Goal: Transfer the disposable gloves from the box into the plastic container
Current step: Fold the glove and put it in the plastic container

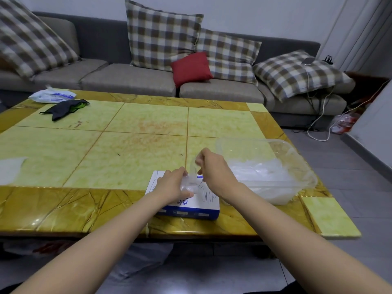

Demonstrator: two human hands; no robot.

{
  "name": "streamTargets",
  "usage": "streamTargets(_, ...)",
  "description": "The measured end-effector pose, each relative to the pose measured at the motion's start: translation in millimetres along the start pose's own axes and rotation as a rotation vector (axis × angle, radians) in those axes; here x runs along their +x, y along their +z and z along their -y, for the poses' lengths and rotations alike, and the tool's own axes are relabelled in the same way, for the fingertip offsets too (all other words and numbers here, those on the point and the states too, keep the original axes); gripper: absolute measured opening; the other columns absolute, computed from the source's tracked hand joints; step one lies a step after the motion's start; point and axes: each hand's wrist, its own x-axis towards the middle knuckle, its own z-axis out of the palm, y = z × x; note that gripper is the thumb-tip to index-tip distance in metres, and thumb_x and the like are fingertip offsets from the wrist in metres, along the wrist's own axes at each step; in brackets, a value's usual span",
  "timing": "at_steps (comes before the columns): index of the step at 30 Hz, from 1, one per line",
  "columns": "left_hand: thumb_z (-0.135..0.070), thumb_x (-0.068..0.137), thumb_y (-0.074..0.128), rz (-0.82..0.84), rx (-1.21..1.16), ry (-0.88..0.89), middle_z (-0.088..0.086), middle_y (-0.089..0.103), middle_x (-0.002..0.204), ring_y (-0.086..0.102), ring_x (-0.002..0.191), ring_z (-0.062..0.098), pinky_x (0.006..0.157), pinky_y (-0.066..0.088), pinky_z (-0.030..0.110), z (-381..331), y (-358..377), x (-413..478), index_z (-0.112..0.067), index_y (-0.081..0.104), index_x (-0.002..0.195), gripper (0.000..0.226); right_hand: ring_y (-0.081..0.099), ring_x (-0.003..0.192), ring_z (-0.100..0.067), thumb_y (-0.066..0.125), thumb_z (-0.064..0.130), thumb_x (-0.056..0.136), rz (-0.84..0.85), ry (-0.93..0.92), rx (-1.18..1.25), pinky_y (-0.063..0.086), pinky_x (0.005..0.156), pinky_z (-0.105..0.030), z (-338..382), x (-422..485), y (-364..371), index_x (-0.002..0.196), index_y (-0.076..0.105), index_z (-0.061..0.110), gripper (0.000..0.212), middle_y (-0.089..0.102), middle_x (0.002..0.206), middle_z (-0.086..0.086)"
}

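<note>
Two bare forearms enter from the bottom edge and converge on the box point(191, 209), which lies flat at the near edge of the tabletop point(127, 145); the box is white on top with a line drawing of a glove, and blue along the front. Left hand point(171, 185) is on top of the box, fingers curled round the lower, crumpled part of a clear glove point(191, 179). Right hand point(214, 166) is just above and to the right, fingertips pinching the upper end of the same glove, which stretches upward between the two hands. It is hard to tell whether the bottom of the glove is clear of the box. Just right of the box, touching or nearly so, is the plastic container point(305, 164): transparent, open-topped, with a loose pile of translucent gloves point(261, 168) inside, heaped towards its near side. At the left margin a white sheet point(10, 168) lies on the tabletop, partly out of view. At the far left corner are a black cloth point(65, 108) and, behind it, a white and blue packet point(52, 95). Behind the tabletop is a grey sofa point(127, 79) with checked cushions point(161, 37) and one red cushion point(191, 67).
</note>
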Motion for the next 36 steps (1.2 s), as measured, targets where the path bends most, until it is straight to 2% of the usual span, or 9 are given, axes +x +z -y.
streamTargets(2,-0.037,0.079,0.069,0.02,-0.04,0.001,0.0,0.052,0.112,0.046,0.111,0.023,0.088,0.041,0.035,1.5,-2.7,0.6,-0.015,0.043,0.12,0.053,0.056,0.112,-0.022,0.049,0.008,0.096,0.096,0.064,0.013,0.049,0.082,-0.034,-3.1,-3.2,8.6,0.128,0.043,0.007,0.033,0.054,0.124,-0.009)
streamTargets(4,-0.044,0.079,0.068,0.052,-0.097,-0.005,-0.002,0.052,0.121,0.047,0.115,0.022,0.096,0.041,0.037,3.5,-4.6,1.4,-0.016,0.043,0.124,0.059,0.051,0.119,-0.025,0.054,0.014,0.095,0.162,0.104,-0.027,0.045,0.091,-0.033,-6.0,-2.9,16.8,0.137,0.039,0.006,0.046,0.049,0.134,-0.012)
streamTargets(6,-0.052,0.077,0.063,0.059,-0.144,-0.027,-0.003,0.051,0.125,0.046,0.119,0.021,0.1,0.039,0.039,5.4,-3.7,1.9,-0.018,0.044,0.126,0.062,0.051,0.119,-0.028,0.051,0.01,0.094,0.203,0.11,-0.055,0.046,0.095,-0.037,-5.5,-0.8,20.5,0.135,0.044,0.004,0.042,0.051,0.133,-0.014)
streamTargets(11,-0.032,0.087,0.058,-0.008,-0.121,-0.018,0.0,0.053,0.127,0.045,0.118,0.02,0.099,0.039,0.038,7.7,2.0,3.8,-0.019,0.046,0.122,0.04,0.058,0.109,-0.03,0.049,0.0,0.09,0.305,0.063,-0.123,0.048,0.092,-0.04,-1.7,-3.6,23.7,0.122,0.058,0.004,0.034,0.062,0.119,-0.016)
streamTargets(14,-0.041,0.083,0.063,-0.02,-0.127,-0.034,-0.003,0.054,0.123,0.045,0.117,0.019,0.098,0.038,0.037,5.5,0.1,4.4,-0.019,0.046,0.12,0.046,0.061,0.089,-0.03,0.048,0.001,0.089,0.267,0.091,-0.104,0.05,0.076,-0.035,-7.5,-1.8,24.4,0.091,0.066,0.007,0.019,0.066,0.096,-0.014)
streamTargets(16,-0.042,0.079,0.069,-0.003,-0.112,-0.029,-0.003,0.053,0.125,0.045,0.117,0.02,0.097,0.039,0.038,5.8,-0.4,4.3,-0.019,0.045,0.121,0.053,0.059,0.077,-0.028,0.051,0.004,0.09,0.232,0.109,-0.094,0.043,0.065,-0.03,-6.9,1.2,22.4,0.067,0.058,0.012,0.025,0.064,0.084,-0.013)
streamTargets(22,-0.041,0.078,0.069,-0.023,-0.037,-0.028,-0.002,0.053,0.114,0.042,0.113,0.02,0.083,0.034,0.034,1.9,-1.4,-1.3,-0.02,0.043,0.121,0.054,0.065,0.086,-0.031,0.047,-0.002,0.09,0.125,0.074,-0.086,0.053,0.08,-0.04,3.6,5.2,13.5,0.095,0.066,0.002,0.02,0.065,0.098,-0.016)
streamTargets(32,-0.04,0.076,0.07,0.008,-0.015,-0.084,-0.002,0.046,0.099,0.041,0.113,0.022,0.083,0.036,0.034,-5.5,-6.4,1.5,-0.019,0.039,0.121,0.059,0.064,0.077,-0.038,0.043,-0.004,0.088,-0.076,0.059,-0.032,0.054,0.074,-0.05,-1.0,18.5,-26.6,0.085,0.068,-0.001,0.025,0.065,0.087,-0.024)
streamTargets(36,-0.041,0.081,0.063,0.052,0.063,-0.032,-0.002,0.052,0.124,0.04,0.121,0.024,0.089,0.041,0.035,-8.3,-6.8,0.6,-0.023,0.04,0.134,0.06,0.063,0.077,-0.042,0.046,-0.003,0.087,-0.138,0.068,-0.034,0.054,0.074,-0.052,-9.6,24.1,-44.3,0.084,0.067,-0.004,0.021,0.065,0.085,-0.027)
